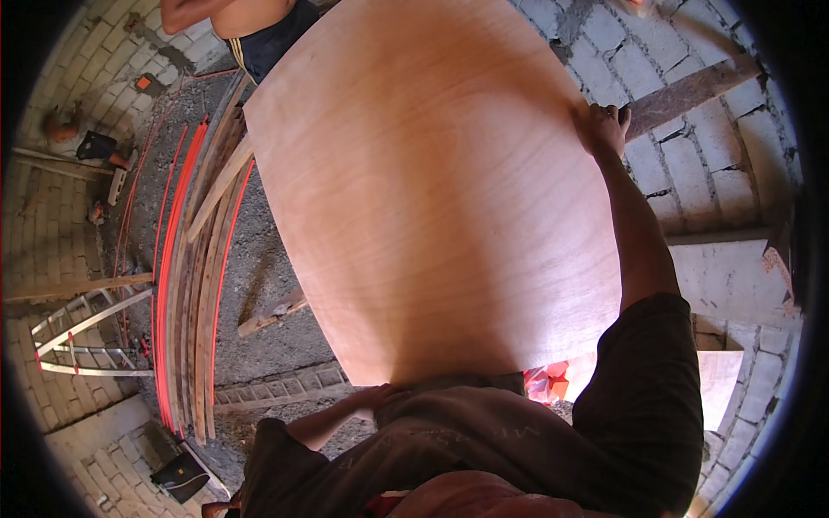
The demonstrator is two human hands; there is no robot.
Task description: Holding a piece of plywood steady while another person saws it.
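A large, smooth sheet of plywood (432, 190) fills the middle of the view, stretching from my waist toward the far side. My right arm reaches far forward, and my right hand (604, 131) is closed round the sheet's right edge. Down by my waist, close to the sheet's near left corner, is my left hand (377, 399). Its fingers are mostly hidden against my dark shirt, so whether it grips the sheet does not show. A wooden plank (691, 97) runs along the block wall just beyond my right hand.
At the far end stands a co-worker in dark shorts (275, 39); another person (97, 147) is farther left. Long timbers (194, 319) and orange-red tubes (177, 233) lie left of the sheet. Beyond them is a metal ladder (95, 337). Concrete block walls (708, 155) surround the gravel floor (259, 259).
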